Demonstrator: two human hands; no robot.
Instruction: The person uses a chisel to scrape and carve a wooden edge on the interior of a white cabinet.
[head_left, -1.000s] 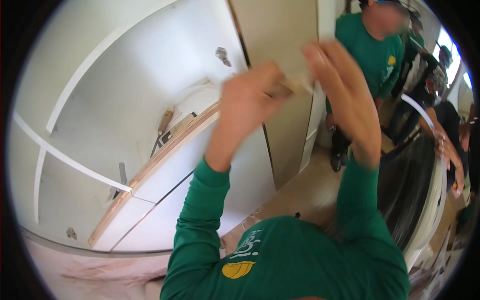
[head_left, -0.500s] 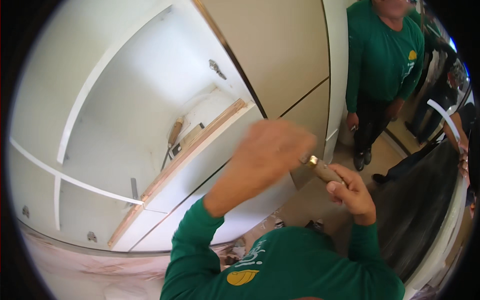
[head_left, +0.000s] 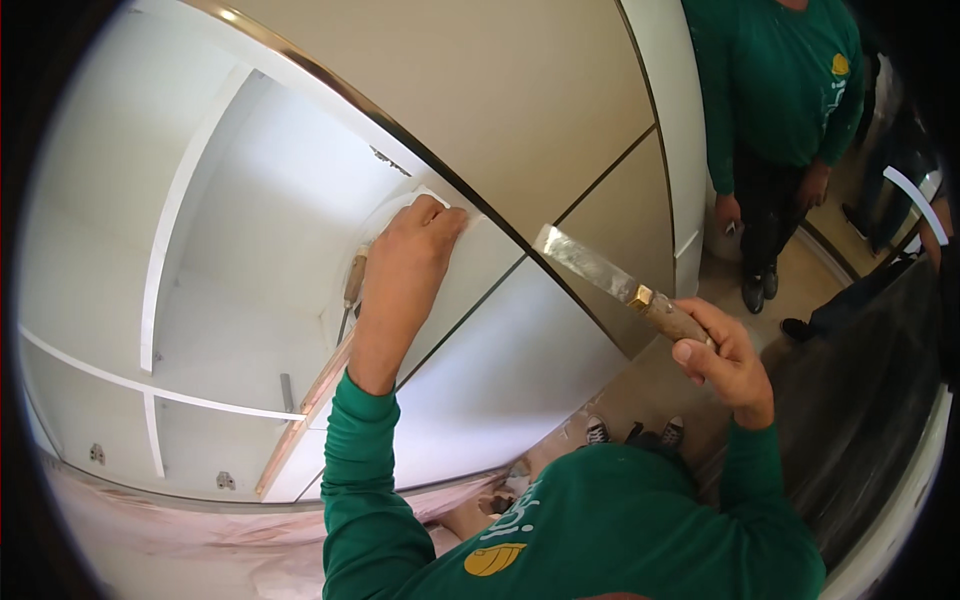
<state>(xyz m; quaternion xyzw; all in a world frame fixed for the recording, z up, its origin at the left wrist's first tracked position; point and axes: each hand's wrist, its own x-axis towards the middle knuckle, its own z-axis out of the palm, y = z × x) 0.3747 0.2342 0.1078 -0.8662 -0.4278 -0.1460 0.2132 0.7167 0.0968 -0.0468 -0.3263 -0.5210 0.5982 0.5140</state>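
In my right hand [head_left: 730,355] is a chisel [head_left: 600,268], its wooden handle gripped and its flat metal blade pointing up and left in front of the beige panel. My left hand [head_left: 415,245] is at the far end of the cabinet's raw wood edge strip [head_left: 325,385], fingers curled and pressed together. What they hold, if anything, is hidden. Just left of that wrist, a second wooden-handled tool [head_left: 355,278] lies inside the white cabinet [head_left: 250,320], its thin shaft partly covered by my forearm.
White drawer fronts [head_left: 510,350] lie below the wood strip. A tall beige panel [head_left: 520,90] with a metallic edge rises beyond. At the right stands a person in a green shirt [head_left: 785,90]. A dark sheet-covered surface [head_left: 840,400] is at my right.
My left hand has moved left, away from the chisel, to the cabinet edge, uncovering the blade. My right hand still holds the chisel, slightly farther right. The view has shifted.
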